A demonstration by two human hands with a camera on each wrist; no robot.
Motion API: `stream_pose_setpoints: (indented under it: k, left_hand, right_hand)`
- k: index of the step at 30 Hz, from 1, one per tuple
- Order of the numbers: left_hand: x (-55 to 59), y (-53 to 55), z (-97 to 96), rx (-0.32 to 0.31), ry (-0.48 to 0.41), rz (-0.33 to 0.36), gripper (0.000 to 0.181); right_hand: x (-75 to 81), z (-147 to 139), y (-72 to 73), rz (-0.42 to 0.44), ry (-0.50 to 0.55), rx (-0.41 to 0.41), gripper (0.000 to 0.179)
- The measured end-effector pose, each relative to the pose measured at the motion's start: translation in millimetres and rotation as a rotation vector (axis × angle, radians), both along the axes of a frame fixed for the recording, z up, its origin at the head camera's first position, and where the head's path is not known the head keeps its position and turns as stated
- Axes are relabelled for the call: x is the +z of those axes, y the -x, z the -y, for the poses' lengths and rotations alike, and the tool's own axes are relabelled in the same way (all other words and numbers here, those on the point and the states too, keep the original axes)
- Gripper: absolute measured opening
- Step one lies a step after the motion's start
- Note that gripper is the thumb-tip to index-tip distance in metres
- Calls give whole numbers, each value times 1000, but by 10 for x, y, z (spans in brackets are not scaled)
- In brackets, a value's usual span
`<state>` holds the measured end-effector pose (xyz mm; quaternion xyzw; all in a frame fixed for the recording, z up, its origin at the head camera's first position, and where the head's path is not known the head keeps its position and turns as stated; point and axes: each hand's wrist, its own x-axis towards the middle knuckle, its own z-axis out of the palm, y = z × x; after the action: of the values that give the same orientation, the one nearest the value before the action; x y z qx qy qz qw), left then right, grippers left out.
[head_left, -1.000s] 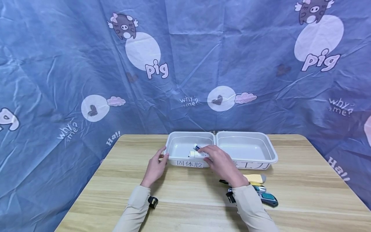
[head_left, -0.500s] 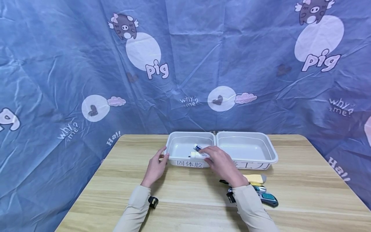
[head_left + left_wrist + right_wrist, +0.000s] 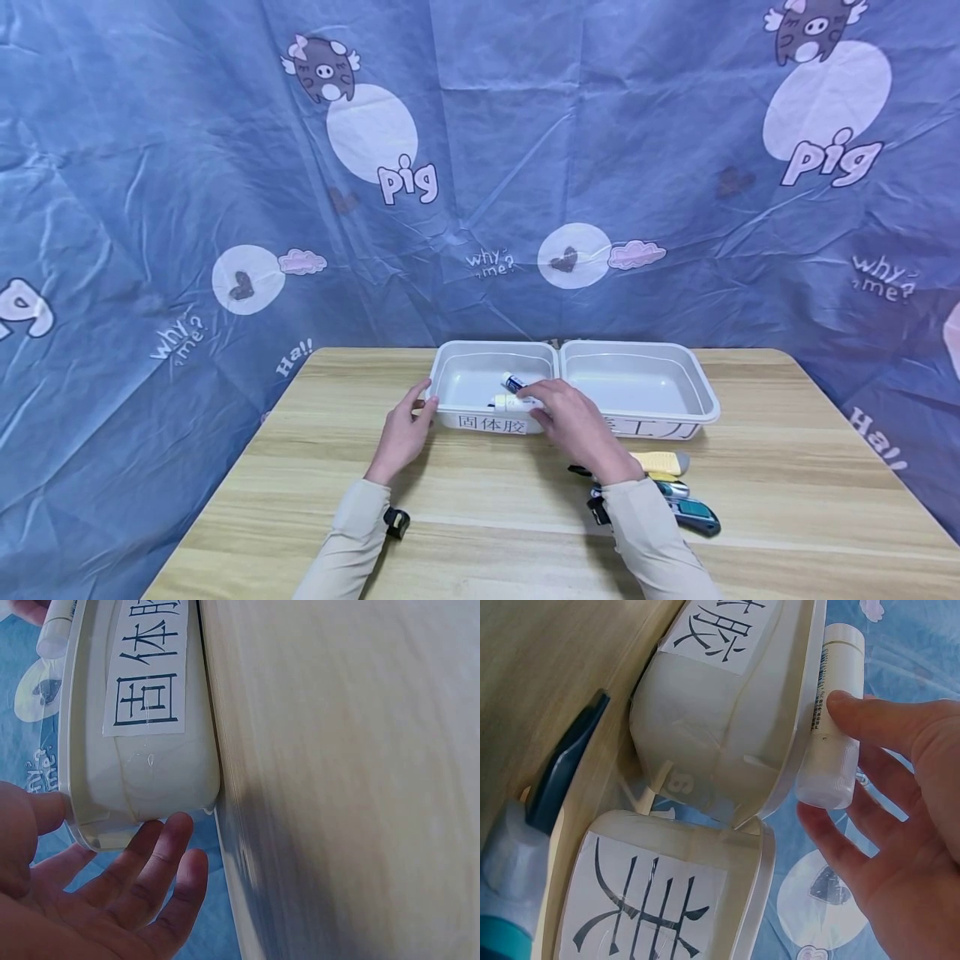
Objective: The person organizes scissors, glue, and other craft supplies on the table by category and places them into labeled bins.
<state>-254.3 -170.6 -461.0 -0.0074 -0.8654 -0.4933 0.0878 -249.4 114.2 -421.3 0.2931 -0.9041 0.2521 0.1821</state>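
Observation:
My right hand (image 3: 576, 423) pinches a white glue stick (image 3: 840, 716) between thumb and fingers, lying level just over the front rim of the left white plastic bin (image 3: 491, 423). Behind it, a second glue stick (image 3: 513, 382) with a blue label is partly hidden by my fingers and sits inside that bin. My left hand (image 3: 402, 437) holds the bin's left end. In the left wrist view its thumb is on the rim, and the fingers bend loosely against the underside of the corner.
A second white bin (image 3: 637, 343) stands right beside the first; both carry printed labels. Several utility knives lie near my right forearm, among them a yellow knife (image 3: 660, 462) and a teal knife (image 3: 696, 515). A blue printed cloth (image 3: 480, 167) hangs behind the table (image 3: 480, 542).
The glue stick in my right hand has shifted slightly right and down over the bin's front rim. My left hand stays at the bin's left end.

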Motion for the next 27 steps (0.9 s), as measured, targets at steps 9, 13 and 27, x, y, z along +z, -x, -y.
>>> stream_pose_setpoints:
  k: [9,13,27]
  left_hand:
    - [11,-6,-1,-3,-9,2,49]
    - [12,-9,-2,-3,-7,3,49]
    - [9,-6,-4,-2,-1,-1,49]
  right_hand:
    - [17,-10,-8,35,12,20,37]
    - [12,-16,-2,33,13,26,38]
    - [-10,-11,31,-13,18,31,40]
